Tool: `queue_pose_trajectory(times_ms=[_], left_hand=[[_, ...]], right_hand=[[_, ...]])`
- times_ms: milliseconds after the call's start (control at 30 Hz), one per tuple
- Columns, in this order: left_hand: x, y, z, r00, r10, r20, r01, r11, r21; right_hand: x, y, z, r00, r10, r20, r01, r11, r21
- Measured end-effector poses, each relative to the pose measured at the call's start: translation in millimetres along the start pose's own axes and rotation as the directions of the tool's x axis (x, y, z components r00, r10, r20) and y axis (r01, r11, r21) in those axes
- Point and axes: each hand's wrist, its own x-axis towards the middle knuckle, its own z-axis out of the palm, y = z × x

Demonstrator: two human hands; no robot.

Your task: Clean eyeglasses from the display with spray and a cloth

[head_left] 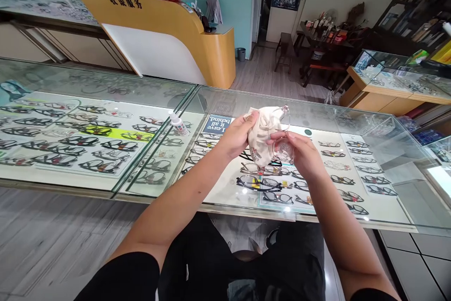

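Note:
My left hand (242, 135) is closed on a cream cloth (262, 132), bunched up above the glass counter. In my right hand (302, 150) is a pair of thin-framed eyeglasses (283, 152), pinched between thumb and fingers. One lens hangs below the fingertips with what look like droplets on it; the other part of the frame sticks up behind the cloth, which partly covers it. A small white spray bottle (178, 123) stands on the counter glass to the left of my hands. A dark-framed pair of glasses (260, 182) lies below them.
The glass display counter (225, 96) spans the view, with rows of spectacles (102, 143) inside. Beyond it are a wooden cashier desk (218, 54), a dark stool (284, 50), a cluttered table (331, 33) and another display case (394, 87) at right.

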Motion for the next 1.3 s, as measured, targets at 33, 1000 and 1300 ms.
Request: queue_pose_trajectory(times_ms=[33,1000,1300], left_hand=[[0.3,1.4,-0.5,0.998,0.054,-0.030,-0.053,0.998,0.014],[-12.4,1.4,-3.5,0.929,0.370,-0.034,-0.290,0.781,0.553],[-4.5,2.3,-6.2,0.978,-0.195,0.068,0.186,0.975,0.123]], right_hand=[[-1.0,-3.9,-1.4,1.000,-0.009,-0.030,0.009,1.000,0.008],[-8.6,-12.2,-6.7,0.996,-0.039,-0.076,0.038,0.999,-0.013],[-5.6,-12.4,-12.1,0.972,-0.231,-0.049,0.206,0.932,-0.299]])
